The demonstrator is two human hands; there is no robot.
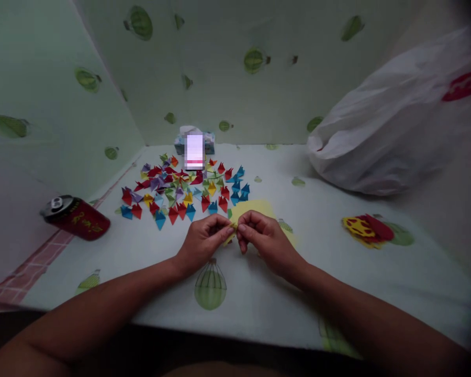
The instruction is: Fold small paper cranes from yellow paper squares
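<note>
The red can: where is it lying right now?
In the head view the red can lies on its side at the far left of the table, left of the folded paper pieces and the left hand.

Bare forearms, no sleeves, no rings

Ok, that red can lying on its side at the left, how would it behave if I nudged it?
The red can lies on its side, so a nudge across its length would probably roll it. It rests on soft patterned cloth, which may slow it. It looks rigid, likely keeping its shape; whether it is full or empty cannot be told.
</note>
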